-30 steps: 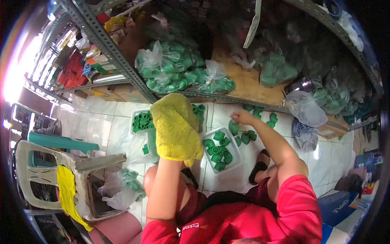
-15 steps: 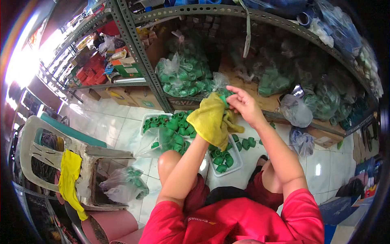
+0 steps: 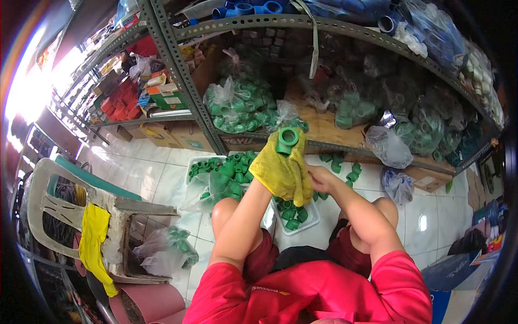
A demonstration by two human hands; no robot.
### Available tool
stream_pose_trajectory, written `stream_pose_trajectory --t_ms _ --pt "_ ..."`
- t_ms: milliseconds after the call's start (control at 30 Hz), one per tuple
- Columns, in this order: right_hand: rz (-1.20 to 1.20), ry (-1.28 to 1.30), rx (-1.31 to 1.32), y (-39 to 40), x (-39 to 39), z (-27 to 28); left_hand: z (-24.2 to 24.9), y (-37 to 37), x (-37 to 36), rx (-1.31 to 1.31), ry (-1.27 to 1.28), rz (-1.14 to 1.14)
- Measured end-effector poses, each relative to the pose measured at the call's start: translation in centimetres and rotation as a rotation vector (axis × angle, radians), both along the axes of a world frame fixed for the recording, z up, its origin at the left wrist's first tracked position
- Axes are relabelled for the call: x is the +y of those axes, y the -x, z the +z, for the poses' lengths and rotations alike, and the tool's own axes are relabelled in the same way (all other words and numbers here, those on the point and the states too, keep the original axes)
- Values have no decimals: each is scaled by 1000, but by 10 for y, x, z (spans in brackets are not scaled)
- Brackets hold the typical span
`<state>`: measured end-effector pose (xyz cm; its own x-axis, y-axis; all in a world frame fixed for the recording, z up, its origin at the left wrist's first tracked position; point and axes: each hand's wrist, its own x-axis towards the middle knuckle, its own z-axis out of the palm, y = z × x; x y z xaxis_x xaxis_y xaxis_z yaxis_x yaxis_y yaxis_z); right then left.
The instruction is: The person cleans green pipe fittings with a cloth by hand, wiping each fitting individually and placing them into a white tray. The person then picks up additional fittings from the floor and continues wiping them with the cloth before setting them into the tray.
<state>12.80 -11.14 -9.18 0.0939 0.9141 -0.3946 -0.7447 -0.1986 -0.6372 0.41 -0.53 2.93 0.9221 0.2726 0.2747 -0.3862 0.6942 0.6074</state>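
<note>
The left hand (image 3: 280, 164) is wrapped in a yellow cloth (image 3: 278, 170) and grips a green pipe fitting (image 3: 287, 139) upright through it, raised in front of the metal shelf (image 3: 324, 143). The right hand (image 3: 322, 179) is closed on the cloth's lower edge, just beside the left. Below them, a clear tray (image 3: 310, 216) of green fittings sits on the tiled floor (image 3: 156, 173), with bagged fittings (image 3: 240, 105) on the shelf behind.

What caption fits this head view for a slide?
Left hand, wrapped in a yellow cloth, holds up a green pipe fitting; right hand touches the cloth.
</note>
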Motion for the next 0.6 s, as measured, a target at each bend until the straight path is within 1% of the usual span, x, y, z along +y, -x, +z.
stream_pose_trajectory --t_ms 33,67,133,167,233,300,333,400,433,500,533,600 --pt "-25 62 43 -1 0 0 0 0 1 6 -1 -22" --pt "-26 62 45 2 -2 11 0 1 2 11 -2 -44" --pt "-141 26 88 4 -4 25 1 0 4 25 -5 -90" --pt "-142 24 91 0 -3 30 1 0 5 33 -7 -112" --pt "-327 -146 54 -21 -3 41 -1 -4 8 40 -7 -130" --pt "-397 -186 -144 -41 -5 69 -11 -9 12 23 -557 207" --pt "-475 -357 -182 -40 -5 89 -7 -6 11 26 -558 206" --pt "-560 -535 -84 -42 -10 123 10 4 6 179 -3 64" --pt "-561 -533 -83 -40 -16 133 13 5 4 180 -2 63" --pt "-395 -640 -16 -38 -28 145 17 5 1 112 -977 422" --pt "-397 -638 -16 -31 -29 147 17 4 2 113 -976 419" --pt "-397 -495 -478 -13 -29 149 17 1 5 181 214 -134"
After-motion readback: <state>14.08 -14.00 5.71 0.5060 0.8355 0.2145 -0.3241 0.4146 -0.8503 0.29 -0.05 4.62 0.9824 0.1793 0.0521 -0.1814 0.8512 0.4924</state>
